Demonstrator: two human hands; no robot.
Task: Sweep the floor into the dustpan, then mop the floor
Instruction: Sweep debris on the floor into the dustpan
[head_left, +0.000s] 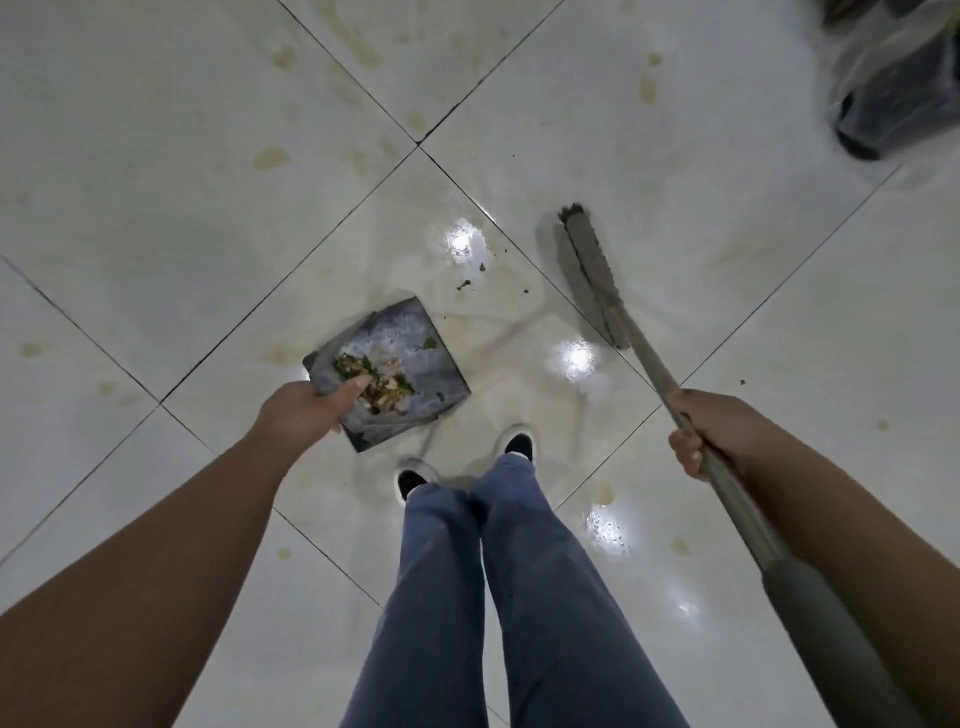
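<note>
A flat grey dustpan (415, 338) hangs just above the white tiled floor (156, 182), with a heap of green and tan food scraps (382, 382) on it. My left hand (306, 408) grips its near left edge, thumb lying on top. My right hand (709, 431) grips the long grey broom handle (644, 358). The broom head (589, 260) rests on the floor to the right of the dustpan, apart from it. A few dark crumbs (467, 283) lie on the wet tile between broom head and dustpan.
My legs in blue trousers and two dark shoes (519, 447) stand just below the dustpan. A dark bin lined with a clear plastic bag (898, 78) stands at the top right. Yellowish stains and wet shiny patches dot the tiles.
</note>
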